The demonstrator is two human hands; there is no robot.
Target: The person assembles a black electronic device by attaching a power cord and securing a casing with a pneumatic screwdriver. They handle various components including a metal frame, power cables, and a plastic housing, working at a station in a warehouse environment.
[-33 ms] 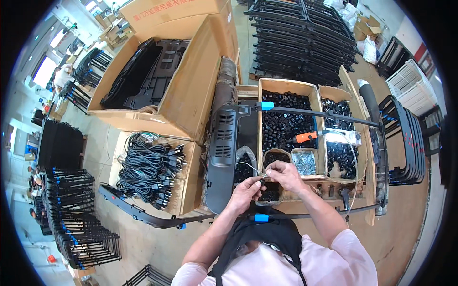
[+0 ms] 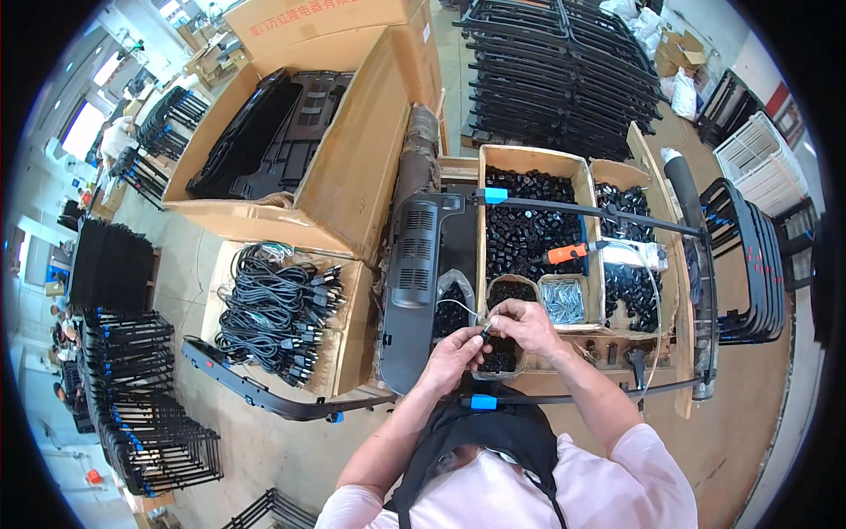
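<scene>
My left hand [image 2: 451,360] is closed in a pinch on a small black part [image 2: 485,338], mostly covered by the fingers. Just to its right, my right hand [image 2: 527,326] pinches the end of a thin white wire [image 2: 458,304], fingertips almost touching the left ones. That wire curves over from the side of a long black vented housing [image 2: 412,256]. A black frame of tubes with blue tape [image 2: 483,402] surrounds the work, one bar running close to my body. How wire and black part meet is hidden by my fingers.
Wooden bins hold small black parts [image 2: 533,234], with a tub of screws [image 2: 562,301] and an orange-handled power screwdriver [image 2: 566,254] among them. Bundled power cords [image 2: 273,309] fill a box at left. Behind stands a carton [image 2: 352,189] of black panels; stacked frames [image 2: 555,79] lie beyond.
My right hand has shifted very slightly toward the left hand, its fingertips closer to the black part. All else looks the same.
</scene>
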